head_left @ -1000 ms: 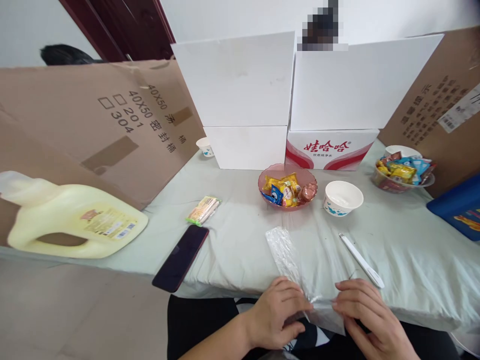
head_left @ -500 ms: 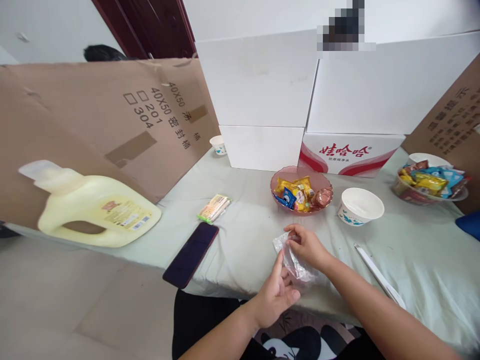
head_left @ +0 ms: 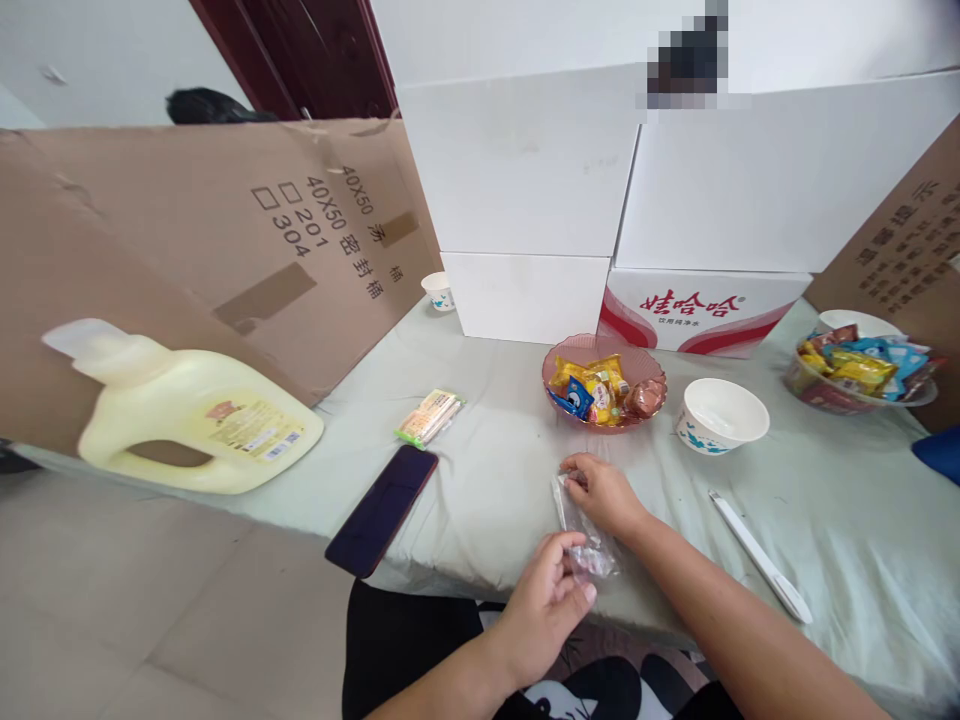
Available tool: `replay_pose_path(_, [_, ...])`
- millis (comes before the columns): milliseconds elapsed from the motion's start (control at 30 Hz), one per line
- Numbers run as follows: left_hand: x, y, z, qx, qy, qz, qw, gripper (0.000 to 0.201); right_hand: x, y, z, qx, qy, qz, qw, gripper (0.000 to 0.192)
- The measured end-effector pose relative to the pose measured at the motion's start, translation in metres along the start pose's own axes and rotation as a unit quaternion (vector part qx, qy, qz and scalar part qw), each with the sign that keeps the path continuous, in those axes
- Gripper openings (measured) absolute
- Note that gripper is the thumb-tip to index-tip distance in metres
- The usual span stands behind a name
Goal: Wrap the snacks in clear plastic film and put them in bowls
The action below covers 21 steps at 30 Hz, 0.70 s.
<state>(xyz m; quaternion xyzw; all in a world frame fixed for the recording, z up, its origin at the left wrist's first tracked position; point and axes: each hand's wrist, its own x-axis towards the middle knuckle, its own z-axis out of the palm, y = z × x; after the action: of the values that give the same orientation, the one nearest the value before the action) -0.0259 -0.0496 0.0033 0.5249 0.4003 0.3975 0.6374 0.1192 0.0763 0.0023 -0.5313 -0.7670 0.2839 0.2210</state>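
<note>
A crumpled clear plastic bag (head_left: 598, 556) lies near the table's front edge, between my two hands. My right hand (head_left: 609, 497) pinches its far end with bent fingers. By the near end is my left hand (head_left: 546, 598), thumb and fingers apart, the fingertips at the plastic's edge; whether they touch it I cannot tell. Beyond the hands stands a pink glass bowl (head_left: 562, 352) with yellow, blue and brown wrapped snacks in it. To its right is a white paper bowl (head_left: 709, 435) with a blue pattern. A white, narrow box cutter-like tool (head_left: 761, 558) lies right of my right forearm.
A dark phone (head_left: 382, 510) and a packet of toothpicks (head_left: 429, 417) lie to the left. Farther left, a yellow jug (head_left: 202, 420) lies on its side. A plastic tub (head_left: 832, 395) of wrapped snacks stands at the right. White boxes (head_left: 525, 170) and a cardboard panel (head_left: 150, 240) surround the table.
My right hand has shifted slightly left with the bag, stretching it longer. The left hand's fingers have come off their upper hold and sit lower, near the bag's near end.
</note>
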Motion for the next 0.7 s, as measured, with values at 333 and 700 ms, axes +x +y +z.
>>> replay_pose_path(333, [0.059, 0.024, -0.037, 0.489, 0.059, 0.268, 0.828, 0.013, -0.001, 0.0, -0.001, -0.06, 0.015, -0.044, 0.997, 0.027])
replay_pose_path(700, [0.068, 0.007, -0.038, 0.604, 0.018, 0.207, 0.769, 0.029, -0.075, -0.007, -0.04, -0.225, 0.021, -0.271, 0.936, 0.032])
